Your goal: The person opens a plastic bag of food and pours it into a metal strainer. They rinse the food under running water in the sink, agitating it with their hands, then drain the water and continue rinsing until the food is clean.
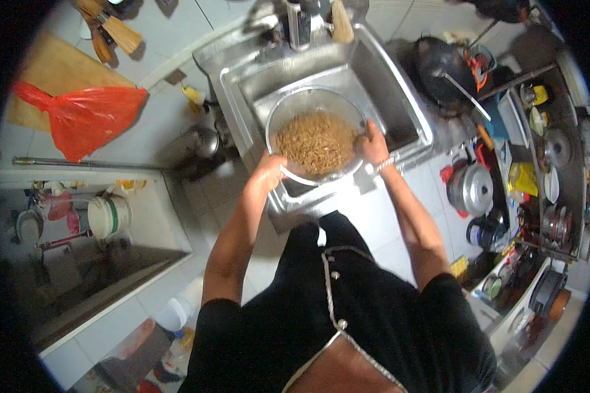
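Observation:
A round metal-rimmed bowl or strainer [295, 105] is held over the stainless steel sink [388, 98]. Inside it lies a heap of brown, shredded-looking food [319, 142], too blurred to name. My left hand [270, 169] grips the near left part of the rim, thumb on top. On the right side of the rim, my right hand [373, 145] is closed, with a bracelet at the wrist. The underside of the vessel and most of my fingertips are hidden.
Behind the sink stand a dark bottle [299, 29] and a pale brush [342, 24]. A black wok [445, 73] is right of the sink, and a lidded metal pot [469, 189] sits lower right. A red plastic bag [93, 118] rests on a wooden board [54, 64] at left.

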Motion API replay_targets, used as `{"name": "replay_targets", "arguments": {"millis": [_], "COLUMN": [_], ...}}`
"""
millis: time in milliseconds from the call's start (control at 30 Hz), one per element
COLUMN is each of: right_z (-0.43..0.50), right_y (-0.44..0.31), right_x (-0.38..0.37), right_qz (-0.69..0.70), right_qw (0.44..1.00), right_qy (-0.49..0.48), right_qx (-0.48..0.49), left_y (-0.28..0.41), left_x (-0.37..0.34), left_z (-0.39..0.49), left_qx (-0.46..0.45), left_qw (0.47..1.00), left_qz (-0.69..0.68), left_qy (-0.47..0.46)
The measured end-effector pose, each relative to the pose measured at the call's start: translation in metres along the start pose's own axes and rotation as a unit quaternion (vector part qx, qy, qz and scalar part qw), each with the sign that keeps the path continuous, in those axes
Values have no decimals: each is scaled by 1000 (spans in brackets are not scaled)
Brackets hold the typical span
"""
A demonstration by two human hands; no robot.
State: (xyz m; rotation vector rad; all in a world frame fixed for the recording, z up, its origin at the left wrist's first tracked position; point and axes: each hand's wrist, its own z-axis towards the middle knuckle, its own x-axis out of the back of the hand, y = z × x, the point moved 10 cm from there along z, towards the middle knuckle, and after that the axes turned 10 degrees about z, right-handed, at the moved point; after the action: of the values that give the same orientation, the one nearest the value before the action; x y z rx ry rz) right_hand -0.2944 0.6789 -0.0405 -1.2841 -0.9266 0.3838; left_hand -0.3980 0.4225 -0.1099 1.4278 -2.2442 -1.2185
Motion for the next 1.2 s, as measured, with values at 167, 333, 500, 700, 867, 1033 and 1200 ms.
{"name": "replay_targets", "arguments": {"millis": [167, 333, 500, 700, 867, 1033, 1200], "right_z": [-9, -5, 2, 17, 6, -35, -61], "right_y": [-7, -15, 9, 25, 32, 52, 42], "right_x": [13, 17, -8, -16, -30, -62, -84], "right_qz": [64, -16, -47, 78, 57, 83, 30], "right_qw": [997, 1000, 995, 982, 975, 954, 929], "right_qy": [-39, -22, -80, -170, -206, -268, -335], "right_qx": [-7, -3, 40, -39, -62, -107, -154], "left_y": [50, 34, -6, -11, 9, -26, -49], "left_x": [-21, -25, -22, -11, -14, 18, 44], "left_z": [-45, -47, -16, -45, -69, -83, -98], "left_qx": [-299, -203, -73, -66, -198, -157, -89], "left_qw": [922, 870, 819, 993, 955, 978, 984], "left_qz": [244, 448, 568, 88, 215, 119, 140], "left_qy": [-11, 22, -42, 49, 43, 69, 62]}}
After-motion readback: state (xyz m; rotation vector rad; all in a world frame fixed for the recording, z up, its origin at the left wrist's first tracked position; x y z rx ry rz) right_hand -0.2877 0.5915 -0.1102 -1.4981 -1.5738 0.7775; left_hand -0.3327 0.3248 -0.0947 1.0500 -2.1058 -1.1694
